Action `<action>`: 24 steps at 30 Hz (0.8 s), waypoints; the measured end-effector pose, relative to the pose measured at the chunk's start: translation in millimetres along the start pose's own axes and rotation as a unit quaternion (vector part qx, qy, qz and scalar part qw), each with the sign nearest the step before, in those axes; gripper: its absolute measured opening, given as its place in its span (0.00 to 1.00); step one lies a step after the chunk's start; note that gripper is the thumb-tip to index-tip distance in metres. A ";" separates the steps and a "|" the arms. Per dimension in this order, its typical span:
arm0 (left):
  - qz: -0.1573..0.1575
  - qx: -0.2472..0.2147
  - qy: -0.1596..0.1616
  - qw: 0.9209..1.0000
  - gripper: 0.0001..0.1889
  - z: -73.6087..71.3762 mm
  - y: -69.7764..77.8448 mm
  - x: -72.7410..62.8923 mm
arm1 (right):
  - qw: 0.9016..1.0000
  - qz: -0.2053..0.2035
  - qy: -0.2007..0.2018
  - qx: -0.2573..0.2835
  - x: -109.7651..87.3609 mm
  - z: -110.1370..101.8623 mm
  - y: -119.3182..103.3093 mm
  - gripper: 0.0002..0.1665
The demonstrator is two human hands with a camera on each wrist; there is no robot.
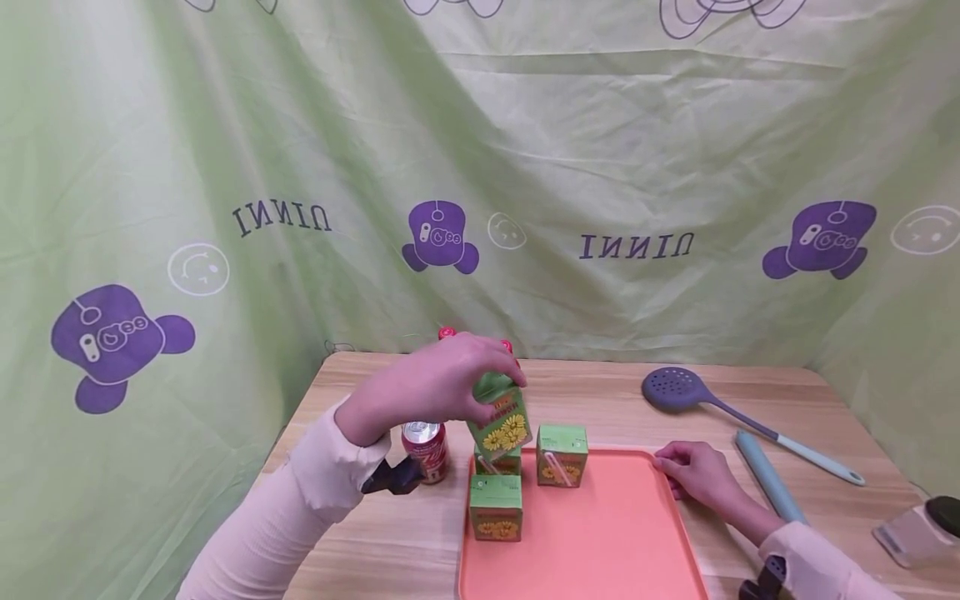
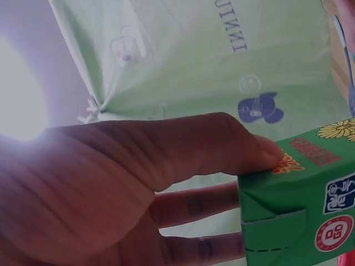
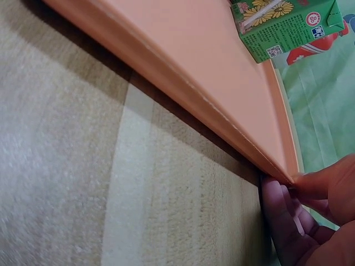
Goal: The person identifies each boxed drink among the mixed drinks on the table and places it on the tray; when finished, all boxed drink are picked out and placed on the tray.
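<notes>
In the head view, my left hand (image 1: 442,379) holds a green drink carton (image 1: 510,427) with yellow flowers, tilted above the back left corner of a coral tray (image 1: 600,542). The left wrist view shows the thumb pressed on one face of this carton (image 2: 294,205) and fingers behind it. On the tray stand more green cartons: one at the front left (image 1: 496,510), one partly hidden behind it (image 1: 510,463), and one toward the back middle (image 1: 561,457). My right hand (image 1: 697,477) pinches the tray's back right corner between thumb and fingers, as the right wrist view shows.
A red drink can (image 1: 427,454) stands left of the tray. Red caps (image 1: 447,332) show behind my left hand. On the right lie a slotted skimmer (image 1: 672,390), a blue-grey rod (image 1: 771,479) and a clear container with a black lid (image 1: 911,533). A green curtain (image 1: 525,125) hangs behind the table.
</notes>
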State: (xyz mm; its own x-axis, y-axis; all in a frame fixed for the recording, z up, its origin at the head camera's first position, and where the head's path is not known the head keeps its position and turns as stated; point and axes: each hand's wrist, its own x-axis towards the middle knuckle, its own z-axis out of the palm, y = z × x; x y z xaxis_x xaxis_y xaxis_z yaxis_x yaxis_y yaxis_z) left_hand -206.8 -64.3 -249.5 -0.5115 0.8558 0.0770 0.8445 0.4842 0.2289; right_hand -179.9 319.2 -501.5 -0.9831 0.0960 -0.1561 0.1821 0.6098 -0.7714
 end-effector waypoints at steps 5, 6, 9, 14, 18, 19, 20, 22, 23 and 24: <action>0.011 0.008 -0.001 1.000 0.20 -0.3 9.7 1.8 | 1.000 0.001 0.000 -0.003 0.0 0.5 1.1 0.10; 0.011 0.011 -0.002 1.000 0.20 -0.4 11.2 2.6 | 1.000 -0.001 -0.001 -0.006 0.1 0.5 1.5 0.10; 0.013 0.014 -0.008 1.000 0.20 0.7 15.6 6.4 | 1.000 -0.001 0.000 -0.008 0.1 0.3 1.8 0.10; 0.016 0.017 -0.021 1.000 0.20 6.4 21.0 14.7 | 1.000 -0.003 -0.001 -0.006 -0.4 -0.1 0.5 0.10; 0.015 0.017 -0.031 0.999 0.20 11.2 27.5 20.5 | 1.000 -0.006 0.000 -0.005 -0.6 0.0 0.4 0.10; 0.015 0.020 -0.033 0.999 0.20 12.6 29.6 21.9 | 1.000 -0.007 0.001 -0.004 -0.5 0.1 0.6 0.10; 0.016 0.023 -0.035 0.999 0.20 14.4 31.7 23.4 | 1.000 -0.008 0.001 -0.003 -0.4 0.1 0.7 0.10; 0.022 0.032 -0.039 0.998 0.20 19.5 35.0 26.3 | 1.000 -0.008 0.002 -0.003 -0.4 0.3 0.8 0.10; 0.026 0.035 -0.041 0.998 0.20 22.5 36.2 27.6 | 1.000 -0.008 0.002 -0.003 -0.5 0.3 0.5 0.10; 0.029 0.038 -0.043 0.998 0.20 25.8 37.2 28.9 | 1.000 -0.007 0.002 -0.004 -0.5 0.4 0.1 0.10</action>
State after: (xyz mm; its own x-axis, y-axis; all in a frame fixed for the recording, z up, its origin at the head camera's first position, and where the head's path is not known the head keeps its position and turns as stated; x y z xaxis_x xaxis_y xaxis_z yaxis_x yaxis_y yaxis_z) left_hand -186.1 -16.8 -263.8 -0.4489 0.8936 0.0042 0.8835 0.4431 0.1517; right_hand -179.4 318.9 -501.8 -0.9856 0.0909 -0.1424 0.1680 0.6173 -0.7686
